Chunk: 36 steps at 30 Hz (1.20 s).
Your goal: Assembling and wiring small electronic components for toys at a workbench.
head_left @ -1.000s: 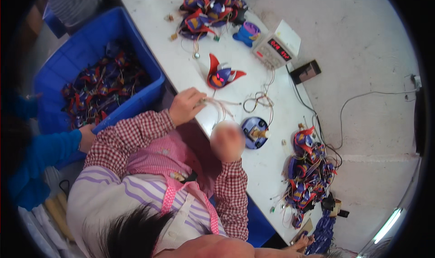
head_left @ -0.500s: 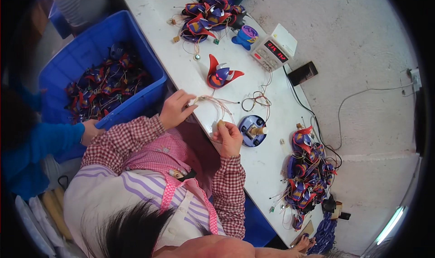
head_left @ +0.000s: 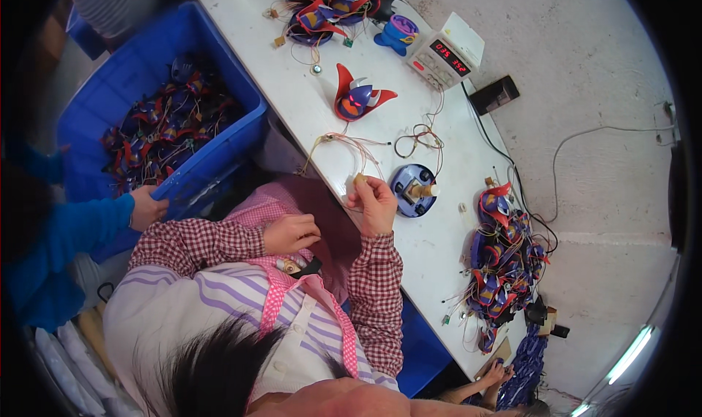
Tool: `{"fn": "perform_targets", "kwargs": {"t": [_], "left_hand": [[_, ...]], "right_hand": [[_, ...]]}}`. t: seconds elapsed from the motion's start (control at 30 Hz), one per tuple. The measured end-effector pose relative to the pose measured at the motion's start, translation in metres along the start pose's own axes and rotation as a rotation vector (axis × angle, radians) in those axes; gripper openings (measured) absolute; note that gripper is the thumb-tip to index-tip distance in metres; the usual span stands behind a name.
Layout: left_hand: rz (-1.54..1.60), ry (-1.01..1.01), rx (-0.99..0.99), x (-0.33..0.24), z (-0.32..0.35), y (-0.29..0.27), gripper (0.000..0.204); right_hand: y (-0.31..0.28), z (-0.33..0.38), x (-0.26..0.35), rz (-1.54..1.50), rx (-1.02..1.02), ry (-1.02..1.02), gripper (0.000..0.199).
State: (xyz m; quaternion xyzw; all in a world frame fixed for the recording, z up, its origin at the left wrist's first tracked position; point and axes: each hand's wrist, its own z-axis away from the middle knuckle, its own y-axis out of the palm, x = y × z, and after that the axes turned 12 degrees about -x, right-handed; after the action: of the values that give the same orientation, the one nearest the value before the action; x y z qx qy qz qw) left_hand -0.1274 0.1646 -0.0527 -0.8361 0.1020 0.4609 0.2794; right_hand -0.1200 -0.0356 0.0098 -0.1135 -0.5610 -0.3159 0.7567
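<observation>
Between the thumb and fingers of my right hand (head_left: 374,205) is a small tan block-shaped part (head_left: 358,179), at the table's near edge. Thin wires (head_left: 355,145) run from it toward a purple toy head (head_left: 355,102) with a red collar and lit red eyes. My left hand (head_left: 292,233) is off the table, in front of my body, with its fingers curled together; whether anything is inside is hidden. Just right of my right hand stands a round purple-blue base (head_left: 414,191) with a tan upright piece on it, wired to a power supply (head_left: 442,60) with red digits.
A blue crate (head_left: 212,153) of wired toy heads stands at left, a person's hand (head_left: 148,208) on its rim. More toy heads pile up on the white table (head_left: 292,95) at the far end (head_left: 329,11) and at right (head_left: 501,263). Another person's hands (head_left: 497,373) work at lower right.
My left hand has let go of the wires and drawn back off the table toward my body. My right hand still pinches the tan part. The view has shifted slightly.
</observation>
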Motion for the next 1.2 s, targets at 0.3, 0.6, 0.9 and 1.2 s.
{"fn": "perform_targets", "kwargs": {"t": [0.3,0.6,0.9,1.2], "left_hand": [[-0.004,-0.022,0.056,0.004,0.0,0.002,0.006],[-0.001,0.02,0.073,0.007,0.001,0.003,0.007],[0.079,0.222,0.074,-0.028,-0.042,0.001,0.009],[0.017,0.361,0.006,-0.039,-0.1,0.005,0.022]], "right_hand": [[0.001,0.002,0.002,0.011,-0.018,0.008,0.022],[0.001,0.0,0.002,0.034,-0.011,0.043,0.024],[-0.008,-0.005,-0.008,0.924,-0.18,-0.678,0.027],[-0.053,0.035,0.042,0.732,-0.484,-0.862,0.029]]}}
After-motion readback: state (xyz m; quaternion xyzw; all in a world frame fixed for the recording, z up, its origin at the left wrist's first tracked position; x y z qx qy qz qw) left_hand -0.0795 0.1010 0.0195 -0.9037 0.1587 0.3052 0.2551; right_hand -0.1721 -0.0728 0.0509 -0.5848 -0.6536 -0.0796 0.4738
